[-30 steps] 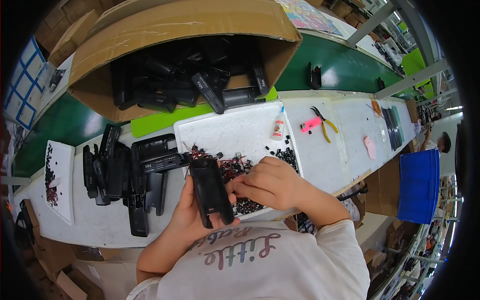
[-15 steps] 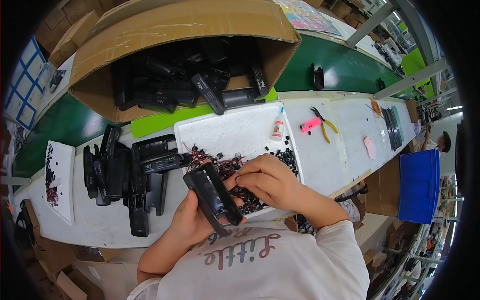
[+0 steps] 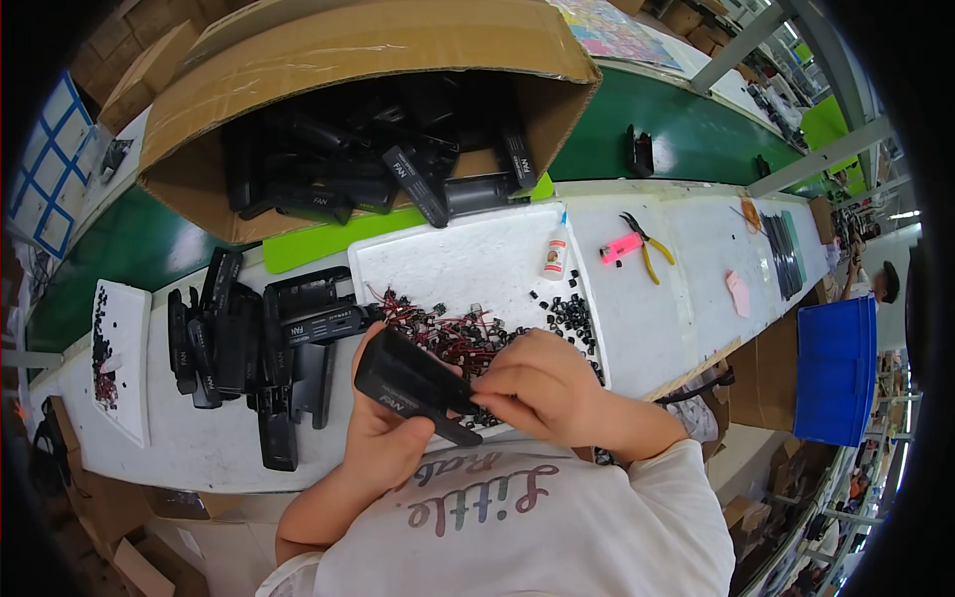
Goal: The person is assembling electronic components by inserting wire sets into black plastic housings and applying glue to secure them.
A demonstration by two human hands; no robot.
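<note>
A long black plastic housing (image 3: 400,370) with an open slot along one side is held by my left hand (image 3: 383,445), thumb on its near face. The fingertips of my right hand (image 3: 545,390) are pinched together at the housing's right end. Whatever lies between them is too small to make out. Under and behind both hands is a white foam tray (image 3: 438,249), with a heap of small black parts on red and black wires (image 3: 453,333). Small loose black pieces (image 3: 569,320) lie at the tray's right side. A white bottle with a blue tip (image 3: 555,257) rests near its far right corner.
Similar black housings (image 3: 239,343) are piled left of the tray. More fill a large cardboard box (image 3: 368,95) behind it. Yellow-handled pliers (image 3: 652,251) and a pink lighter-like object (image 3: 621,248) lie to the right. A smaller foam tray (image 3: 129,368) stands far left.
My left hand has turned the housing over, so its labelled outer face now shows instead of its hollow inside. My right hand's pinched fingers have come to the housing's right end.
</note>
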